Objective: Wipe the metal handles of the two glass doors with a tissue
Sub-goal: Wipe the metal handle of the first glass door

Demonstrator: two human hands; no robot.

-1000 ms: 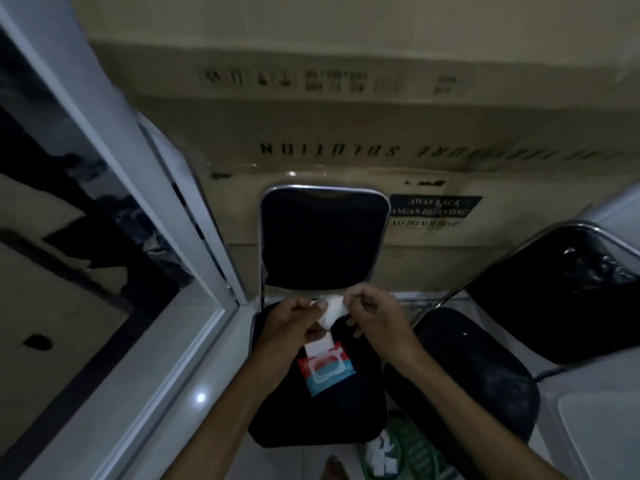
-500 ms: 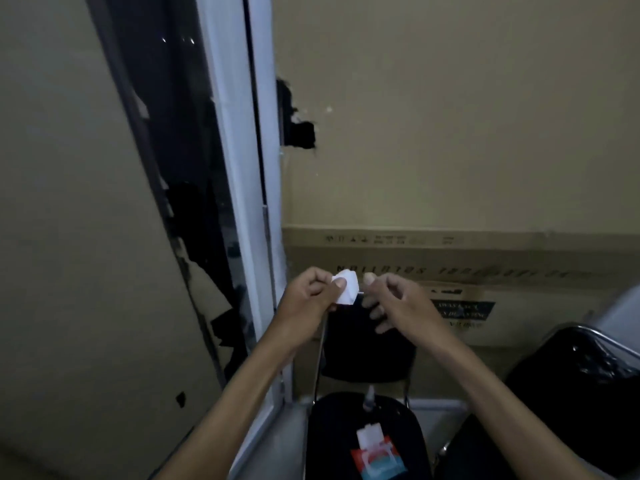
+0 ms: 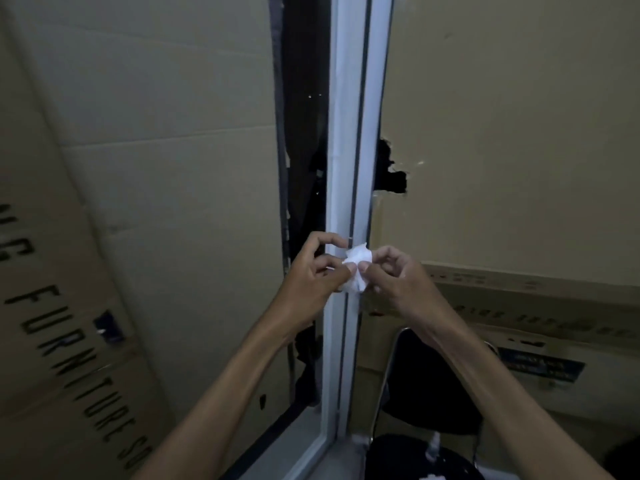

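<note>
A crumpled white tissue [image 3: 357, 268] is held between both hands in front of a white door frame [image 3: 346, 133]. My left hand [image 3: 313, 271] pinches its left side with thumb and fingers. My right hand [image 3: 398, 278] pinches its right side. A dark gap of glass [image 3: 304, 133] shows left of the frame. No metal handle can be made out in the dim view.
Cardboard sheets cover the left panel [image 3: 156, 168] and the right panel [image 3: 502, 133], which has a torn dark hole [image 3: 391, 174]. A black chair with a chrome frame [image 3: 426, 393] stands at lower right, below stacked cardboard boxes [image 3: 536, 306].
The view has swung up and left from the chair to the door frame. Both hands have risen with the tissue, which now looks more crumpled.
</note>
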